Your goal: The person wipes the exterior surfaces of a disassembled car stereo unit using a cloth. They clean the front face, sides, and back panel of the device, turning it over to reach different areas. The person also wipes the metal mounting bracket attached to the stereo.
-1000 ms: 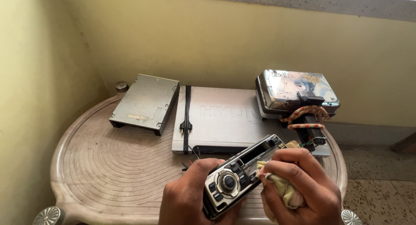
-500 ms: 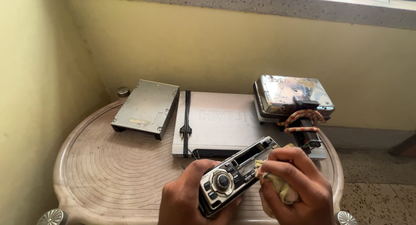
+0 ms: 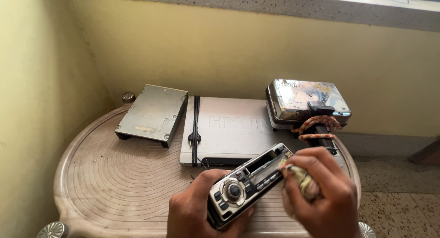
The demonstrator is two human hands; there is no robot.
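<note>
My left hand (image 3: 195,210) grips the lower end of a silver car stereo (image 3: 247,180) with a round knob and dark buttons, holding it tilted above the table's front edge. My right hand (image 3: 321,196) is closed around a crumpled yellowish cloth (image 3: 305,182) and presses it against the stereo's upper right end. The stereo's body behind its face is hidden by my hands.
A round beige plastic table (image 3: 114,174) stands in a yellow-walled corner. On it lie a grey metal drive box (image 3: 153,113), a flat silver player (image 3: 229,128) with a black cable (image 3: 195,123) across it, and a shiny sandwich maker (image 3: 308,101) with a wound cord (image 3: 316,125).
My right hand has slid the cloth up along the stereo's face toward its far right end. The view shifted slightly; the left hand holds as before.
</note>
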